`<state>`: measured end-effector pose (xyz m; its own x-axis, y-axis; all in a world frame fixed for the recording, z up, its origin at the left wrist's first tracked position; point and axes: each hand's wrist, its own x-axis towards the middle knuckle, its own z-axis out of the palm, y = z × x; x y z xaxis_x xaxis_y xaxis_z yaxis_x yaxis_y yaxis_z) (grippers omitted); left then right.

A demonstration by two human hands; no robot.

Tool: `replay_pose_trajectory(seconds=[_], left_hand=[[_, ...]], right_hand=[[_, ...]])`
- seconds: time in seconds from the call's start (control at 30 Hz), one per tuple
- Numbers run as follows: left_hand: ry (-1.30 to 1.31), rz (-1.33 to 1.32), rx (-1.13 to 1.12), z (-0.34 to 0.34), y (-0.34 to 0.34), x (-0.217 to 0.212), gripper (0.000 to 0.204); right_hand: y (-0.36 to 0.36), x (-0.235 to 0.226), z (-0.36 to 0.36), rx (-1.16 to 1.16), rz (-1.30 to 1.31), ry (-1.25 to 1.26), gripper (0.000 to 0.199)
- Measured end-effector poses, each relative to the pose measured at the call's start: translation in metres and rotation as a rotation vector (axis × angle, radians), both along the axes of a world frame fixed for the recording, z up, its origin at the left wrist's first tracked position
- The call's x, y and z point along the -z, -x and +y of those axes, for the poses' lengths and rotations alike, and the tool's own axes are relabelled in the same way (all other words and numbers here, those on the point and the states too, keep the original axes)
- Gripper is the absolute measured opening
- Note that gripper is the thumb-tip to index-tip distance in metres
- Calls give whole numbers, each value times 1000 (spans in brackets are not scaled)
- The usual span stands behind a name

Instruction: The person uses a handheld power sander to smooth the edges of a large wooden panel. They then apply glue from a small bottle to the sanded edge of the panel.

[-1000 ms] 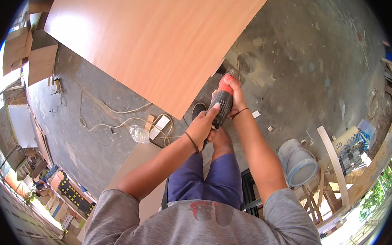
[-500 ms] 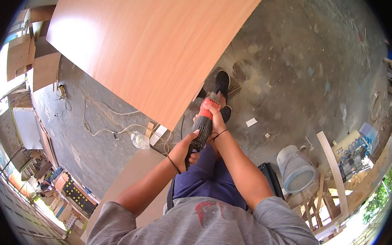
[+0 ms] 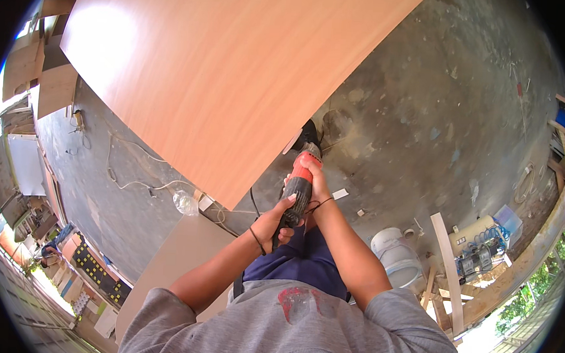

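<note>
With both hands I hold a red and black handheld power tool (image 3: 298, 185), its grey metal head pointing away from me. My left hand (image 3: 275, 222) is closed round the black rear handle. My right hand (image 3: 315, 179) wraps the red front part. The head's working end is too small to make out. Just beyond and left of the tool lies a large wood-grain board (image 3: 223, 90), its near corner close to my left hand. The tool appears apart from the board's right edge. A black shoe (image 3: 307, 134) shows beyond the tool's head.
A pale cable (image 3: 129, 182) and a clear plastic bag (image 3: 185, 203) lie on the concrete floor at left. A beige panel (image 3: 163, 266) is beside me. To the right stand a whitish bucket (image 3: 396, 259), a wooden strip (image 3: 447, 268) and a compressor (image 3: 479, 257).
The view has shifted, and the board reaches further right in it. Both hands keep their grip on the tool, which sits slightly further right. One shoe has gone out of sight.
</note>
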<state>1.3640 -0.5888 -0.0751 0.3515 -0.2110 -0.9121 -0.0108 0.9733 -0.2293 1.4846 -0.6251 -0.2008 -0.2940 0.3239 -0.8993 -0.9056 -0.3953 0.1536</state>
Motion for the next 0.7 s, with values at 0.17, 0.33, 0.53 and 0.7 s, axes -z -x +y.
replay_pose_trajectory(seconds=[0.17, 0.33, 0.53, 0.7], left_hand=[[28, -49, 25, 28, -45, 4, 46], [-14, -53, 55, 56, -90, 6, 46], [-111, -98, 62, 85, -128, 14, 48], [11, -90, 119, 82, -122, 12, 51]], right_hand=[[-46, 10, 24, 9, 45, -7, 43], [-96, 6, 55, -10, -3, -60, 45], [-144, 3, 87, -18, -13, -52, 51], [-131, 14, 74, -4, -101, -74, 56]])
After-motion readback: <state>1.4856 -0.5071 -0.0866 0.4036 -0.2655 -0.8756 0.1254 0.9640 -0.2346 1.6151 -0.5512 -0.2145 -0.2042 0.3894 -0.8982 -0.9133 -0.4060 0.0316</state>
